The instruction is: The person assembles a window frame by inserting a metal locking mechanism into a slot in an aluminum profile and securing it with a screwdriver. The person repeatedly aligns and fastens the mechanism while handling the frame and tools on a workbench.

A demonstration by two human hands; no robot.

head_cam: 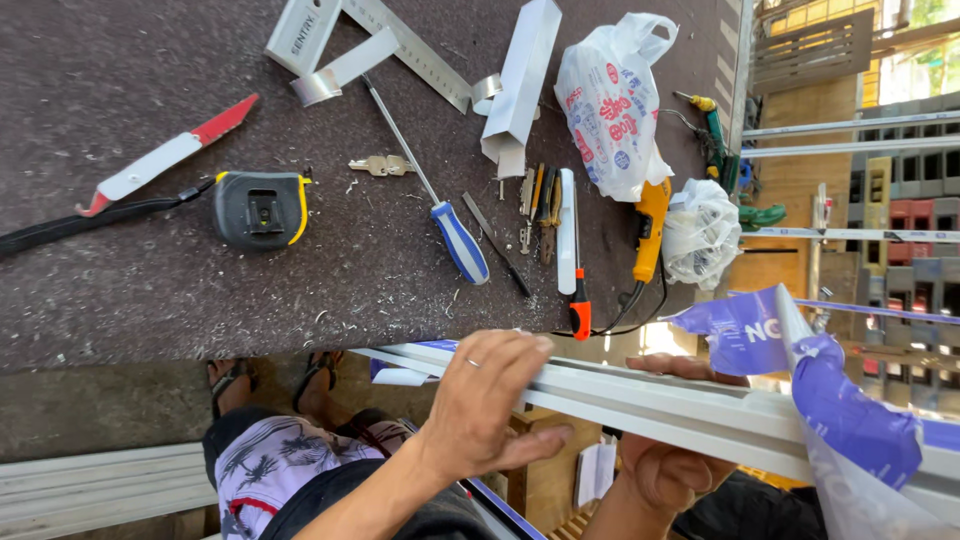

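A long white metal profile (640, 400) runs from the table's near edge out to the lower right. Blue protective film (850, 410) is partly peeled off it and crumpled at its right end. My left hand (485, 400), with a ring on one finger, lies over the profile, fingers on top and thumb underneath. My right hand (665, 465) grips the same profile from below further right, and its fingertips show over the top edge.
The dark worktable (120, 290) carries a black-and-yellow tape measure (260, 208), a blue-handled screwdriver (458, 240), keys (380, 165), a red-and-white knife (165, 155), a steel square (410, 45), a printed plastic bag (610, 100) and an orange drill (650, 230). Sandalled feet (230, 378) show below the table edge.
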